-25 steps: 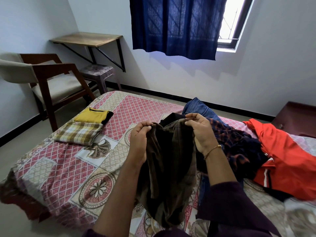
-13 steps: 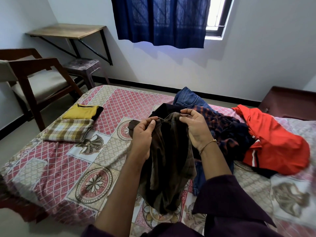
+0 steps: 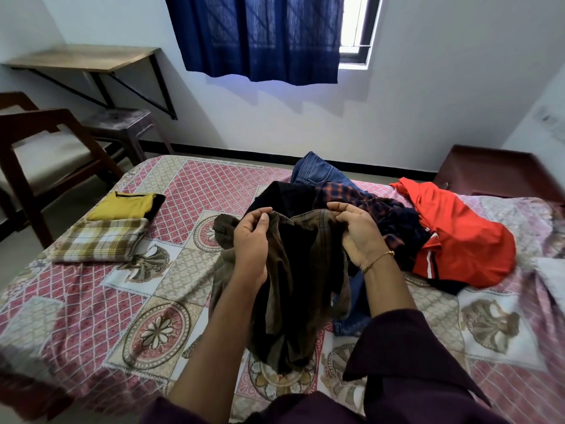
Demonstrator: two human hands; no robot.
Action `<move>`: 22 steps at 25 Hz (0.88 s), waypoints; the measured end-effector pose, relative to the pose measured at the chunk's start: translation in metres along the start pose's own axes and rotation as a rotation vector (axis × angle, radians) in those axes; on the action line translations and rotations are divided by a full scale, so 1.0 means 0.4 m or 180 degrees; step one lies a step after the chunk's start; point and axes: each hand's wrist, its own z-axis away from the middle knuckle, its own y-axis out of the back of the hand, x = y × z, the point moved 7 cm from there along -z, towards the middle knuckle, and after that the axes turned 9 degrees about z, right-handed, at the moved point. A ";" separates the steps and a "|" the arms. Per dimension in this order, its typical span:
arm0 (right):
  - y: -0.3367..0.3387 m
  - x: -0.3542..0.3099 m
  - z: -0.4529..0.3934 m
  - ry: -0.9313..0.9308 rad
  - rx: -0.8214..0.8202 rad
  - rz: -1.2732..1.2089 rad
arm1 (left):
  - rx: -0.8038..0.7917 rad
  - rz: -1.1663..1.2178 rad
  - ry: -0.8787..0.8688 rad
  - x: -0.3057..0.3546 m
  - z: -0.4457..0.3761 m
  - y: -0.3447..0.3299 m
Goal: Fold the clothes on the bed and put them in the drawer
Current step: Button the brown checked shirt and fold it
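Both hands, left hand (image 3: 250,240) and right hand (image 3: 359,232), pinch the brown shirt (image 3: 293,289) above the bed (image 3: 91,301), each grip clamped on cloth.

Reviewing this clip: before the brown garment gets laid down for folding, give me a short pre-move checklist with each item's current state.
1. Left hand has a grip on the brown garment: ok, fingers pinch its top edge.
2. Right hand has a grip on the same edge: ok.
3. Garment spread flat: not ok, it hangs bunched between the hands.
4. Bare bedsheet to lay it on: ok, open patch on the left in front of the folded pile.
5. Folded plaid shirt and yellow shirt clear of the hands: ok.
6. Drawer ready: cannot tell, none in view.
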 end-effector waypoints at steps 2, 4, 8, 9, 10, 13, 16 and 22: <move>-0.009 -0.003 0.007 -0.0014 -0.0060 -0.0307 | -0.0150 -0.0029 0.0014 -0.003 0.012 -0.012; -0.041 -0.014 0.017 0.0033 -0.0226 -0.0423 | -0.0311 -0.0099 0.0005 0.000 0.022 -0.025; -0.102 -0.022 0.040 0.0076 -0.0435 -0.0235 | -0.0673 -0.0249 0.0220 -0.013 0.035 -0.060; -0.109 -0.020 0.046 0.0073 -0.0452 -0.0179 | -0.0766 -0.0276 0.0267 -0.016 0.038 -0.069; -0.114 -0.019 0.050 0.0084 -0.0469 -0.0117 | -0.0798 -0.0296 0.0267 -0.019 0.039 -0.073; -0.121 -0.029 0.065 0.0188 -0.0642 0.0213 | -0.0553 -0.0205 0.0131 -0.023 0.032 -0.061; -0.115 -0.049 0.069 0.0464 -0.0575 0.1264 | -0.0337 0.0056 0.0053 -0.018 0.029 -0.051; -0.074 -0.093 0.058 0.1156 0.0872 0.2321 | -0.0563 -0.0198 -0.0216 -0.011 0.046 -0.081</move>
